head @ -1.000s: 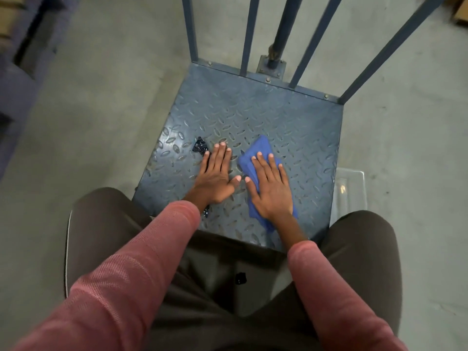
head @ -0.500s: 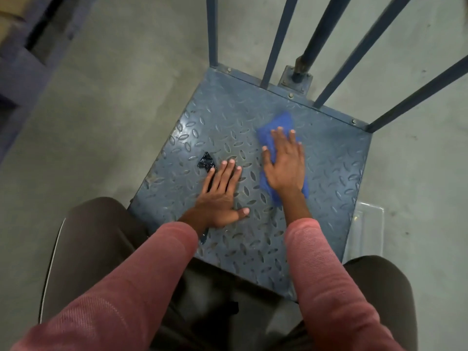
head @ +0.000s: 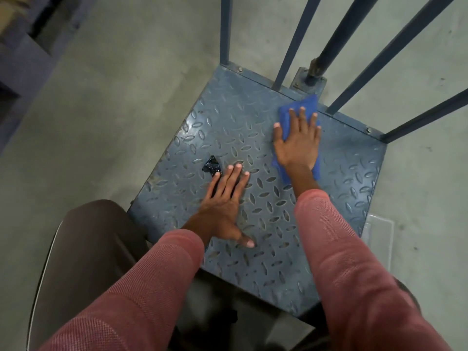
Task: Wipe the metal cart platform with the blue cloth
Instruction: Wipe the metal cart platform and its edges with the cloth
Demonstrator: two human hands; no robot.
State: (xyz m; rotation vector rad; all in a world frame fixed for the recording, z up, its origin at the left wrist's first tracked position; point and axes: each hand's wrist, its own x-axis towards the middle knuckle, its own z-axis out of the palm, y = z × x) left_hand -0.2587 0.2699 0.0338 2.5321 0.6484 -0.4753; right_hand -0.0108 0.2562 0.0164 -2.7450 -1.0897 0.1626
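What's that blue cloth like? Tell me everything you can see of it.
The blue cloth looks like soft, napped fabric, roughly rectangular and lying flat, perhaps folded. It sits on the blue-grey tread-plate platform toward the far edge, one corner reaching the bolted rail at the back. The right hand presses flat on its middle with straight, spread fingers, so only its far end and a strip near the wrist show. Nothing else touches it.

You are working in dim, flat light that is casting only faint shadows. A soft sheen is showing on the raised pattern of the platform (head: 192,133) near its left edge. Your sleeves (head: 141,287) are blurring at the bottom, and the bars (head: 295,41) are splaying outward toward the top from wide-angle distortion.
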